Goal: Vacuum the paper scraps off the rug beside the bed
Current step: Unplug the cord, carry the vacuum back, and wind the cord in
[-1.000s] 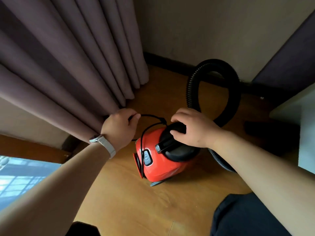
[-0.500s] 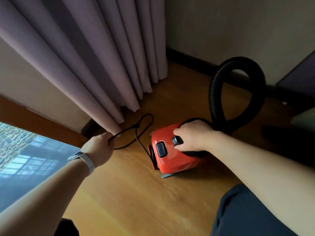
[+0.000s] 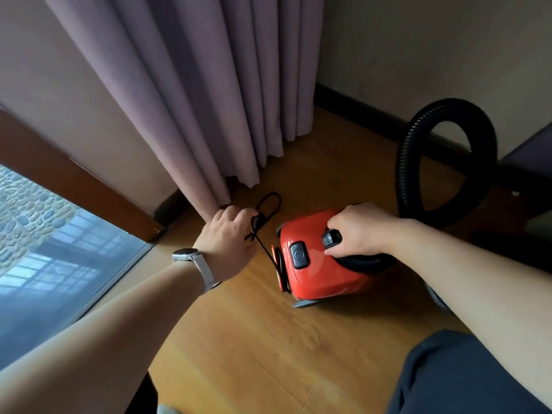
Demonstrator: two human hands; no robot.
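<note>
Now closer to red vacuum (image 3: 310, 273): left grip (image 3: 227, 239) with cord (image 3: 264, 248).

**Plank floor and its load**

The honey-brown wooden plank floor (image 3: 254, 339) carries a small red plastic canister vacuum cleaner (image 3: 313, 276), directly under the right grip (image 3: 361, 230). Its ribbed black hose (image 3: 401, 174) arches beyond that grip. A thin black cord (image 3: 270, 204) loops just beyond the left grip (image 3: 227, 237).

The ribbed black hose's (image 3: 407, 174) lower run disappears behind the right forearm. The thin black cord (image 3: 257, 224) runs into the left hand (image 3: 227, 243); its plug end cannot be seen.
</note>
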